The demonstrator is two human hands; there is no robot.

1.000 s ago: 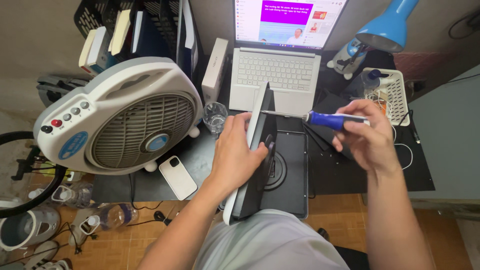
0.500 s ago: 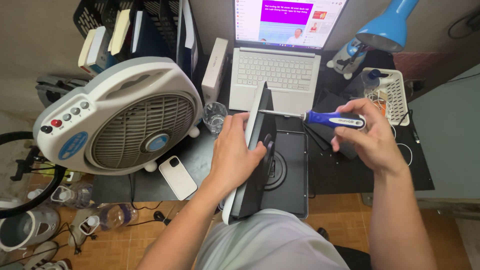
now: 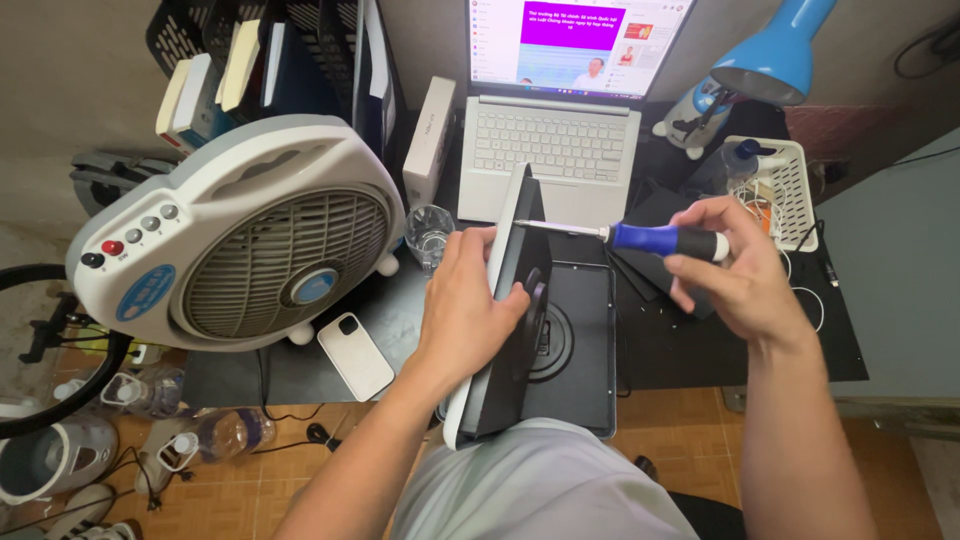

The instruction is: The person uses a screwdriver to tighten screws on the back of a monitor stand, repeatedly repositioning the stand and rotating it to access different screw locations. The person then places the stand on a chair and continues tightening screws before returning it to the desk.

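Matt black plastic panel (image 3: 520, 330), glossy screwdriver handle (image 3: 665, 240)

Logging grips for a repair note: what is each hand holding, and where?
Left hand clasps the upright panel at its edge; right hand holds the screwdriver by its handle.

One head-worn camera looks steeply down, close over the cluttered desk (image 3: 700, 350) and lap.

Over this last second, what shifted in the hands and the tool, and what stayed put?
The right hand re-gripped the blue-handled screwdriver, its fingers shifting round the handle; the tip stayed at the upright flat panel near its top edge. The left hand kept clamping the panel on edge. Fan, phone and laptop did not move.
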